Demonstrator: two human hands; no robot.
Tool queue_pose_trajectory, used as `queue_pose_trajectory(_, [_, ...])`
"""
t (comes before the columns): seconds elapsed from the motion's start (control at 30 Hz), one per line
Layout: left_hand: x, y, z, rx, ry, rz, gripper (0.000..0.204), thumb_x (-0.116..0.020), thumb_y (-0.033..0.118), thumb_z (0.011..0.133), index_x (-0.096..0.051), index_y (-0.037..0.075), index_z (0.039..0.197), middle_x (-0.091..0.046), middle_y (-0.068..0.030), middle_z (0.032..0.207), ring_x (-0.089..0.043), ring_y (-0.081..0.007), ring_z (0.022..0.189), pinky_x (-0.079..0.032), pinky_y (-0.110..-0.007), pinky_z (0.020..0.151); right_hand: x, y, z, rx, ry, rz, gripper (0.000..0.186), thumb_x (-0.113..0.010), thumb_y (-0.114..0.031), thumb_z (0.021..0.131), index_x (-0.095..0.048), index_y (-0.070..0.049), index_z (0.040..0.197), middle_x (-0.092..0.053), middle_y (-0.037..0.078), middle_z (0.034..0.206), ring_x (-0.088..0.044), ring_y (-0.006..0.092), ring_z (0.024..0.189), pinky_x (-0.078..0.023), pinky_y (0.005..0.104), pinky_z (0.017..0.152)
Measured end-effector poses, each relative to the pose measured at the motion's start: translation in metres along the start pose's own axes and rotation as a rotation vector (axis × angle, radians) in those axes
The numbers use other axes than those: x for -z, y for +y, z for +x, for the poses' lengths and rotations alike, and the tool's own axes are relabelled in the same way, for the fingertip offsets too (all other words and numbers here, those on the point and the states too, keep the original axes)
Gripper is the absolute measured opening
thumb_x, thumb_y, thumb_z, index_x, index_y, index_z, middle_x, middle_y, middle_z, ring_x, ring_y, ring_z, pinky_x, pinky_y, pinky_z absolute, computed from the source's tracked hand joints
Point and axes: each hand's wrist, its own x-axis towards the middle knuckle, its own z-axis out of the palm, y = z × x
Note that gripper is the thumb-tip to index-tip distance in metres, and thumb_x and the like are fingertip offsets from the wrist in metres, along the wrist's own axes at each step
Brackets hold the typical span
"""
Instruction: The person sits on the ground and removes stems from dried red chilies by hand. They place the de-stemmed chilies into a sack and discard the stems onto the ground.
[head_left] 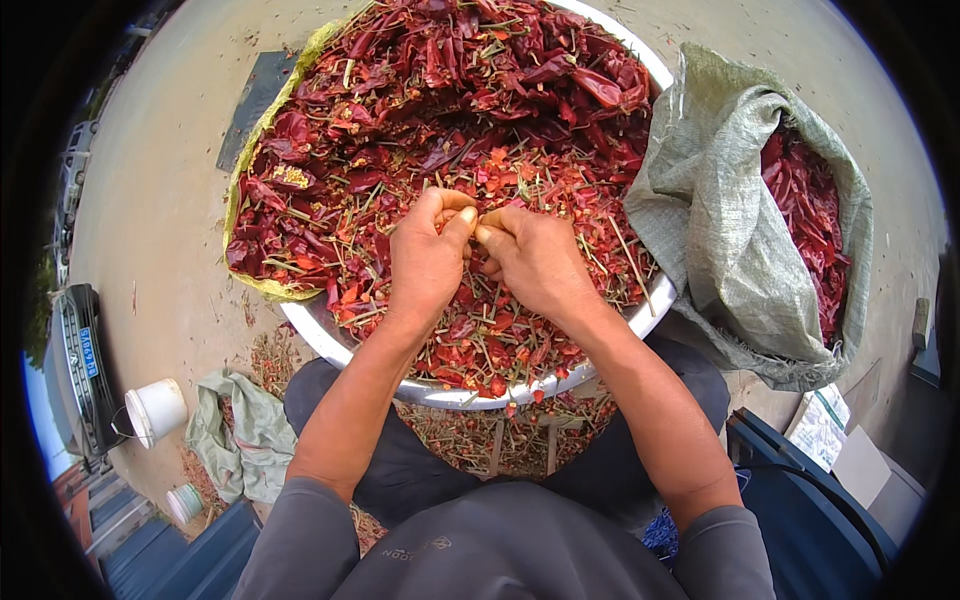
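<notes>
A wide white basin (445,397) stands before my knees, heaped with broken dried red chili peppers (440,70), stems and pale seeds. Yellow sacking (236,215) lines its left edge. Over the nearer part of the heap, my left hand (432,252) and my right hand (540,258) meet at the fingertips. Thumb and forefinger are pinched together on each one, the other fingers curled in. Whatever lies between the fingertips is too small and hidden to name. At the basin's right leans a grey-green woven sack (720,190), its mouth open on more red chilies (805,225).
On the left stand a white bucket (157,412), a smaller pail (184,502) and a crumpled green sack (245,440). A parked car (82,365) is farther left. Beyond the basin lies a dark flat sheet (258,105). Chili scraps (450,440) cover the ground between my legs.
</notes>
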Motion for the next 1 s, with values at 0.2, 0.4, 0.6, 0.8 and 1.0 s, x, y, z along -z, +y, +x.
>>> queue_pose_trajectory(0.2, [0.003, 0.013, -0.007, -0.179, -0.094, 0.185, 0.016, -0.058, 0.006, 0.097, -0.063, 0.001, 0.111, -0.068, -0.0064, 0.089, -0.062, -0.0100, 0.076, -0.049, -0.025, 0.069, 0.014, -0.005, -0.004, 0.060, -0.141, -0.087, 0.023, -0.056, -0.016, 0.097, -0.061, 0.005, 0.090, -0.067, 0.021, 0.075, -0.068, 0.0340, 0.065, -0.055, 0.0424, 0.064])
queue_pose_trajectory(0.4, [0.000, 0.023, -0.009, -0.450, -0.070, 0.385, 0.015, -0.061, 0.003, 0.093, -0.064, 0.002, 0.108, -0.071, -0.0113, 0.087, -0.070, -0.0170, 0.078, -0.053, -0.029, 0.070, 0.005, -0.003, -0.009, 0.334, 0.079, -0.391, 0.018, -0.052, -0.012, 0.094, -0.054, 0.006, 0.089, -0.063, 0.030, 0.077, -0.064, 0.0480, 0.075, -0.051, 0.0541, 0.068])
queue_pose_trajectory(0.6, [0.004, 0.018, -0.009, -0.691, -0.102, 0.505, 0.016, -0.062, 0.002, 0.093, -0.065, 0.003, 0.109, -0.072, -0.0117, 0.093, -0.071, -0.0181, 0.083, -0.054, -0.029, 0.072, 0.009, -0.006, -0.009, 0.164, -0.015, -0.155, 0.020, -0.053, -0.012, 0.091, -0.054, 0.008, 0.090, -0.062, 0.031, 0.074, -0.064, 0.0473, 0.074, -0.050, 0.0540, 0.069])
queue_pose_trajectory(0.8, [0.008, 0.024, -0.005, -0.729, 0.006, 0.405, 0.015, -0.067, 0.004, 0.091, -0.067, 0.003, 0.106, -0.071, -0.0100, 0.090, -0.069, -0.0204, 0.078, -0.053, -0.029, 0.070, -0.001, -0.023, -0.004, 0.251, 0.102, -0.319, 0.026, -0.052, -0.014, 0.091, -0.059, 0.010, 0.089, -0.066, 0.028, 0.078, -0.066, 0.0463, 0.077, -0.053, 0.0526, 0.075])
queue_pose_trajectory(1.0, [0.036, 0.055, -0.011, -0.664, 0.136, 0.148, 0.012, -0.065, 0.005, 0.096, -0.068, 0.004, 0.108, -0.064, 0.0015, 0.089, -0.053, -0.0046, 0.070, -0.043, -0.021, 0.062, 0.021, 0.002, 0.027, 0.071, 0.063, -0.333, 0.033, -0.054, -0.024, 0.093, -0.060, 0.007, 0.081, -0.064, 0.028, 0.079, -0.066, 0.0426, 0.077, -0.050, 0.0519, 0.076])
